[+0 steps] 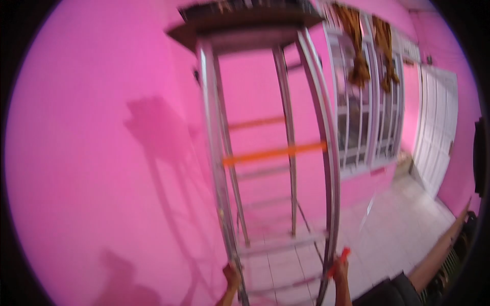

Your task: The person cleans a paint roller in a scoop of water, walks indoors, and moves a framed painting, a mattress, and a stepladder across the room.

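Note:
A metal stepladder (332, 188) stands in front of me, its two front rails running down towards my hands. My left hand (232, 275) is closed around the lower part of the left rail. Beside the right rail, my right hand (341, 269) is closed on a small red stick-like object (345, 253), whose kind is too blurred to make out. This hand also seems to touch the rail. An orange bar (275, 153) spans the ladder higher up. On its top lies a flat brown board (250, 21) with dark items on it, partly cut off by the frame.
A pink wall (92, 153) is close on the left. A barred white window (357, 122) with tied brown curtains (360, 71) is behind the ladder at right. Farther right are a white door (436, 127) and tiled floor (393, 219). A black object (390, 293) sits at lower right.

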The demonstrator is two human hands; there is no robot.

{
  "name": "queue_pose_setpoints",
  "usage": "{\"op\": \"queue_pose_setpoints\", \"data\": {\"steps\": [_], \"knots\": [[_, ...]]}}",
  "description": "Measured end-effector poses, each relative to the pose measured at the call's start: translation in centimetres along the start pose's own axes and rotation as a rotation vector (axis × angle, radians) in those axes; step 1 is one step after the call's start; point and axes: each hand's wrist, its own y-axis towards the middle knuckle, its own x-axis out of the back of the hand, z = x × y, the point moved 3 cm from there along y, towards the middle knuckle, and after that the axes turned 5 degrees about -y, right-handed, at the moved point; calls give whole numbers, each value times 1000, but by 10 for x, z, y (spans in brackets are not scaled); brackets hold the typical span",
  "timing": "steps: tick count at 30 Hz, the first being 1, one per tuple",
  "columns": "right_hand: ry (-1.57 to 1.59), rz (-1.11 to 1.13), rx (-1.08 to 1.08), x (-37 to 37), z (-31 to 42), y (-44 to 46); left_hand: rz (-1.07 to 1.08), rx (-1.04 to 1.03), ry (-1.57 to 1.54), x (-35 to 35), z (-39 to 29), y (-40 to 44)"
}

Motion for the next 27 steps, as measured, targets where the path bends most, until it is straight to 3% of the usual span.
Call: {"op": "queue_pose_setpoints", "data": {"steps": [1,2,3,5,6,14,27], "knots": [[-4,-70,-56,-7,5,-2,54,27,55,5,32,1],[-2,-47,-30,-13,10,-5,1,132,-145,4,20,0],[-125,-39,-139,19,-10,-52,-44,241,-173,22,28,-47],[-95,-12,-159,21,-32,-35,-44,218,-183,22,22,-34],[-87,29,-113,-3,-2,-21,-73,192,-225,11,16,-20],[-2,15,-142,0,-6,-12,16,69,-298,14,32,-2],[-8,96,-218,14,-5,-29,35,228,-102,17,24,1]]}}
